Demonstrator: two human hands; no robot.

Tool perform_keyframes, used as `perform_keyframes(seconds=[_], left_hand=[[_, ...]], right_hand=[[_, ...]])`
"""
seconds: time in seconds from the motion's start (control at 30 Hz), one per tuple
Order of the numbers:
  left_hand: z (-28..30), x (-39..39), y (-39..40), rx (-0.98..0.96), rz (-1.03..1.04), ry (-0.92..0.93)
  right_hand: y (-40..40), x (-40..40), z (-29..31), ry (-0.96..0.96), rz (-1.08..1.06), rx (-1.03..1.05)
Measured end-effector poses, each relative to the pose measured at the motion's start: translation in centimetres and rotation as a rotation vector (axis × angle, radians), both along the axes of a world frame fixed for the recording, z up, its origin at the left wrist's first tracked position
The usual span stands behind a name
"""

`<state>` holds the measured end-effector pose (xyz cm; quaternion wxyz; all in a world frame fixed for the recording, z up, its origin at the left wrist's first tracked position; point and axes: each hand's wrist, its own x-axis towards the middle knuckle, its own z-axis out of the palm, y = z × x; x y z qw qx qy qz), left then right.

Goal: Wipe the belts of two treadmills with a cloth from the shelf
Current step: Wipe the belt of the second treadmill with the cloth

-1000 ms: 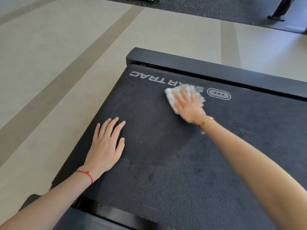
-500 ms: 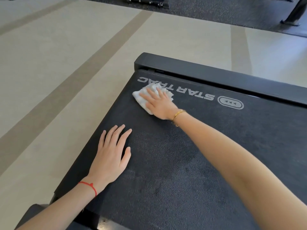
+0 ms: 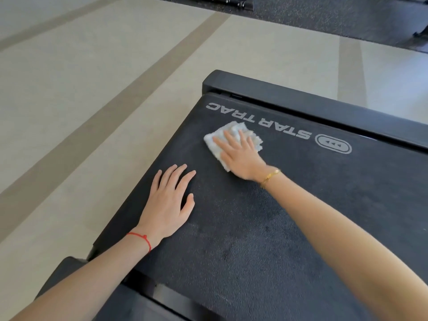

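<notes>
On beige striped floor, black treadmill belt bears cloth, both hands.

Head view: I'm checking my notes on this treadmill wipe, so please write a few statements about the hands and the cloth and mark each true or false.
1. The right hand presses a white cloth flat on the treadmill belt. True.
2. The left hand grips a spray bottle. False: it rests flat on the belt, holding nothing.
3. The cloth lies beside the STAR TRAC lettering. True.
4. The red string bracelet is on the right wrist. False: it is on the left wrist; the right wears a gold bracelet.
</notes>
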<state>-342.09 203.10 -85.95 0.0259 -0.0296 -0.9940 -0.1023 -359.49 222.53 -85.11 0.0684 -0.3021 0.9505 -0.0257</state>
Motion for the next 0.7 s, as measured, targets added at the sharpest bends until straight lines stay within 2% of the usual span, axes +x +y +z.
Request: perform_keyframes(seconds=[0.07, 0.13, 0.27, 0.4, 0.53, 0.63, 0.7], left_hand=[[0.1, 0.2, 0.1, -0.024, 0.016, 0.024], [0.4, 0.3, 0.1, -0.046, 0.054, 0.049], [0.3, 1.4, -0.3, -0.018, 0.144, 0.049], [0.0, 3.2, -1.6, 0.044, 0.12, 0.041], [0.3, 5.0, -3.4, 0.097, 0.164, 0.062], [0.5, 6.4, -4.9, 0.16, 0.19, 0.068], [0.5, 7.3, -5.8, 0.238, 0.23, 0.073]], right_hand=[[0.0, 4.2, -0.5, 0.014, 0.173, -0.026], [0.7, 6.5, -0.6, -0.033, 0.238, -0.079], [0.8, 5.3, 0.3, -0.024, 0.088, -0.103], [-2.0, 6.6, 0.9, 0.006, -0.08, -0.085], [-4.5, 12.7, 0.4, 0.071, 0.19, -0.005], [-4.7, 17.8, -0.4, 0.006, 0.387, -0.101], [-3.8, 17.6, -0.3, -0.025, 0.442, -0.117]])
